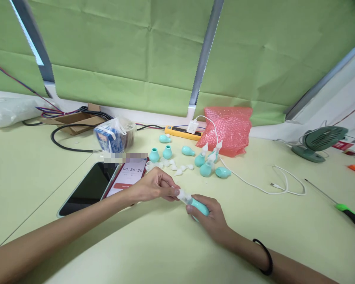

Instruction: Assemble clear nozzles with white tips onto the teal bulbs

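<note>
My right hand (210,217) is wrapped round a turquoise bulb (200,206) that lies tilted, its neck toward the left. At that neck, my left hand (159,187) pinches a translucent white tip (182,195), which touches the bulb. Beyond my hands, several turquoise bulbs stand or lie on the table; one open bulb (154,155) stands upright, and another bulb (206,169) carries a white nozzle. Loose translucent white pieces (179,172) are scattered between the bulbs and my left hand.
Two phones lie at left, one dark (87,189), one showing a timer (127,173). Behind are a bagged blue pack (111,136), a yellow power strip (180,133) and pink bubble wrap (227,130). A white cable, green fan (322,142) and screwdriver (347,211) are at right.
</note>
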Demonstrator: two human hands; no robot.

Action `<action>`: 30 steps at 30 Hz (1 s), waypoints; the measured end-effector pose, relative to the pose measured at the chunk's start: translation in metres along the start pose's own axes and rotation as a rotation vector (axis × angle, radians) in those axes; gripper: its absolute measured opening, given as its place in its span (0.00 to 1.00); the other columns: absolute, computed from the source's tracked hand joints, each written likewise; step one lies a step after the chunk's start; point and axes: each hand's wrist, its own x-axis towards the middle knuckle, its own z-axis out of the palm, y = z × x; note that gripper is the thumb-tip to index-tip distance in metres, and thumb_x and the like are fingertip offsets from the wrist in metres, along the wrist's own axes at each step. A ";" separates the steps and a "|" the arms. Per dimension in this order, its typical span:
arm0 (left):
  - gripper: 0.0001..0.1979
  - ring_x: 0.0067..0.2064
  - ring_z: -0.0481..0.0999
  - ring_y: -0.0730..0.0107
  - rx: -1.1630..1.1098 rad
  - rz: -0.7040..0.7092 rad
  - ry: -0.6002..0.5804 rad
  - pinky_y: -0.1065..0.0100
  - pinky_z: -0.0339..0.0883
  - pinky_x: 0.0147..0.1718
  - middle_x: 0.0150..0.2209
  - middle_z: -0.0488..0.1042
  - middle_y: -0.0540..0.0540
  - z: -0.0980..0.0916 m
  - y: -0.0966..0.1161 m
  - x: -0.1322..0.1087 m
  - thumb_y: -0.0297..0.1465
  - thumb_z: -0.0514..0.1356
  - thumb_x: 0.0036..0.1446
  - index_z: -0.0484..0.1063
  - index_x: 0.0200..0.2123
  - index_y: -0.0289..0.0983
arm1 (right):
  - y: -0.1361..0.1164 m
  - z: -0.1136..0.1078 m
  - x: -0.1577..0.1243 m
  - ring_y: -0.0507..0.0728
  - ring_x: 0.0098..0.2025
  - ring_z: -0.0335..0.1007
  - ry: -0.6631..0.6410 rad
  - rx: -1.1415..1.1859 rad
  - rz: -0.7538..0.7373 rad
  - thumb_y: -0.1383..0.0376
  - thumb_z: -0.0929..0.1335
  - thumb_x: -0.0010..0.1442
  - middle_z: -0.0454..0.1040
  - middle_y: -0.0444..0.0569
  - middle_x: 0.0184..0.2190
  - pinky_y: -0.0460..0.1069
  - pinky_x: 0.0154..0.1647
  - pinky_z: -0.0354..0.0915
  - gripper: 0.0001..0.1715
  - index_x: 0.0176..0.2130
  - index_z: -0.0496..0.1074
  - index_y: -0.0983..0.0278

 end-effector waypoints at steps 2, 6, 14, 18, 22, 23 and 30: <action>0.09 0.25 0.74 0.72 0.005 -0.006 0.006 0.70 0.70 0.32 0.22 0.75 0.46 0.001 0.001 0.000 0.31 0.64 0.40 0.75 0.25 0.30 | 0.000 0.000 0.000 0.49 0.20 0.51 0.002 0.004 0.006 0.59 0.62 0.53 0.56 0.41 0.16 0.44 0.21 0.51 0.15 0.20 0.60 0.64; 0.10 0.26 0.74 0.72 0.003 -0.014 0.006 0.70 0.70 0.32 0.23 0.75 0.46 0.000 0.000 0.001 0.31 0.64 0.40 0.75 0.25 0.30 | 0.001 0.000 0.000 0.48 0.20 0.52 0.001 0.015 0.021 0.59 0.62 0.53 0.56 0.41 0.16 0.44 0.21 0.51 0.16 0.20 0.60 0.64; 0.15 0.30 0.75 0.65 0.076 0.051 0.104 0.68 0.69 0.32 0.27 0.76 0.43 0.005 -0.004 -0.002 0.35 0.63 0.41 0.73 0.32 0.29 | 0.004 0.004 0.002 0.48 0.19 0.55 -0.001 0.170 0.113 0.57 0.63 0.53 0.59 0.40 0.17 0.44 0.21 0.56 0.12 0.29 0.63 0.64; 0.15 0.32 0.75 0.63 0.107 0.111 0.125 0.69 0.69 0.30 0.29 0.77 0.44 0.009 0.000 -0.007 0.34 0.63 0.42 0.72 0.33 0.31 | 0.004 0.006 0.003 0.49 0.21 0.59 -0.029 0.230 0.083 0.57 0.63 0.53 0.62 0.42 0.22 0.46 0.25 0.60 0.12 0.34 0.63 0.64; 0.10 0.32 0.75 0.63 0.170 0.240 0.263 0.69 0.69 0.32 0.28 0.76 0.45 -0.002 0.019 -0.013 0.32 0.63 0.42 0.73 0.28 0.32 | 0.002 0.007 0.003 0.53 0.34 0.63 -0.019 0.360 0.055 0.59 0.64 0.52 0.65 0.49 0.36 0.49 0.33 0.63 0.18 0.43 0.60 0.61; 0.10 0.31 0.75 0.64 0.172 0.272 0.318 0.69 0.70 0.31 0.27 0.76 0.46 -0.008 0.025 -0.014 0.32 0.63 0.41 0.73 0.27 0.32 | 0.002 0.007 0.003 0.54 0.36 0.63 -0.018 0.377 0.062 0.60 0.64 0.52 0.64 0.50 0.39 0.49 0.33 0.63 0.19 0.44 0.59 0.60; 0.10 0.32 0.74 0.66 0.152 0.599 0.813 0.67 0.71 0.35 0.29 0.74 0.46 -0.048 0.042 -0.013 0.32 0.64 0.40 0.72 0.28 0.32 | 0.003 0.006 0.003 0.53 0.36 0.62 -0.061 0.326 0.086 0.61 0.63 0.54 0.64 0.51 0.41 0.50 0.35 0.62 0.14 0.42 0.59 0.60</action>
